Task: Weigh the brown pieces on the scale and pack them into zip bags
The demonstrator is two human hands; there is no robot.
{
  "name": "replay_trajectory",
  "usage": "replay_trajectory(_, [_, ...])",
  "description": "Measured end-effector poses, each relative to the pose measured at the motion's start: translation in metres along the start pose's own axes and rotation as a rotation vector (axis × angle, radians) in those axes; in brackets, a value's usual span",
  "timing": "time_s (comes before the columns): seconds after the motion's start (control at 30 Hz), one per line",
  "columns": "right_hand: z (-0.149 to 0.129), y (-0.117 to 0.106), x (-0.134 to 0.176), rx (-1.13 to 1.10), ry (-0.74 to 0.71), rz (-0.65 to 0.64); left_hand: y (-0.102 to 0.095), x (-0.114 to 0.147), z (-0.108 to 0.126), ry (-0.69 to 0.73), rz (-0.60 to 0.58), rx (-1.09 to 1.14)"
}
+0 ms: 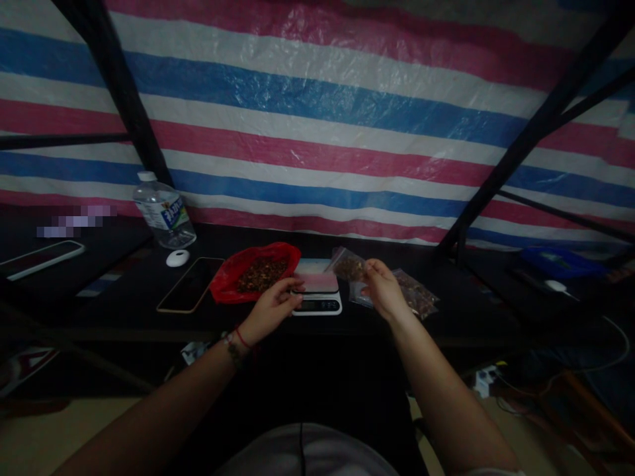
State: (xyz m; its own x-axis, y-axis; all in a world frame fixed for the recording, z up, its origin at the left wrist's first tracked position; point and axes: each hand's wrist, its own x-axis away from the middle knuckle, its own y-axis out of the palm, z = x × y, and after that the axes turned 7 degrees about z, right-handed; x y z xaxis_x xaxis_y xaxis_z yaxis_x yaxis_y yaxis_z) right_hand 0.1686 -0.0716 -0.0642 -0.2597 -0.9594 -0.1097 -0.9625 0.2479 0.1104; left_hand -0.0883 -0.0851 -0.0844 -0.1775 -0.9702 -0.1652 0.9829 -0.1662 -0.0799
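From the head view, we judge the work partway: filled bags (419, 296) lie on the counter (243, 322), and dried pieces (260, 272) are left in the red bag (225, 284). Our right hand (384, 289) pinches a clear bag (346, 265); our left hand (274, 305) bends at the scale (322, 305), grip unclear.

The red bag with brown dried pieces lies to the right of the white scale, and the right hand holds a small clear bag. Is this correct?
Not quite: in the head view, the red bag lies to the left of the white scale. The right hand does hold a small clear bag.
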Motion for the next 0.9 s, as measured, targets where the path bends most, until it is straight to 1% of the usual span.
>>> replay_trajectory(0.07, [0.002, 0.02, 0.015, -0.055, 0.114, -0.146, 0.0, 0.003, 0.003, -0.006, -0.036, 0.052])
replay_trajectory(0.13, [0.007, 0.034, 0.026, -0.046, 0.181, -0.223, -0.001, 0.005, 0.005, -0.032, -0.107, 0.064])
replay_trajectory(0.23, [0.018, 0.044, 0.034, 0.045, 0.205, -0.251, -0.003, 0.007, 0.007, -0.061, -0.221, 0.071])
replay_trajectory(0.3, [0.024, 0.047, 0.035, 0.106, 0.196, -0.237, -0.004, 0.008, 0.008, -0.067, -0.248, 0.057])
replay_trajectory(0.37, [0.027, 0.047, 0.033, 0.14, 0.181, -0.231, -0.005, 0.007, 0.008, -0.081, -0.246, 0.017])
replay_trajectory(0.43, [0.028, 0.046, 0.031, 0.172, 0.126, -0.217, -0.004, 0.006, 0.007, -0.104, -0.251, -0.009])
replay_trajectory(0.47, [0.028, 0.045, 0.03, 0.201, 0.06, -0.19, -0.004, 0.005, 0.007, -0.116, -0.252, -0.006])
replay_trajectory(0.57, [0.023, 0.046, 0.032, 0.349, -0.23, -0.048, -0.003, 0.004, 0.007, -0.13, -0.22, 0.04])
replay_trajectory(0.6, [0.021, 0.047, 0.035, 0.396, -0.304, -0.039, -0.003, 0.004, 0.008, -0.13, -0.205, 0.052])
replay_trajectory(0.63, [0.017, 0.049, 0.039, 0.43, -0.345, -0.068, -0.002, 0.004, 0.009, -0.131, -0.194, 0.059])
replay_trajectory(0.67, [0.013, 0.051, 0.044, 0.45, -0.359, -0.128, -0.002, 0.004, 0.01, -0.131, -0.192, 0.061])
replay_trajectory(0.77, [0.001, 0.06, 0.063, 0.487, -0.35, -0.343, -0.001, 0.007, 0.015, -0.119, -0.203, 0.046])
replay_trajectory(0.83, [-0.004, 0.065, 0.073, 0.521, -0.365, -0.413, 0.0, 0.009, 0.017, -0.098, -0.221, 0.021])
replay_trajectory(0.9, [-0.006, 0.068, 0.079, 0.541, -0.381, -0.435, 0.0, 0.01, 0.017, -0.08, -0.237, -0.005])
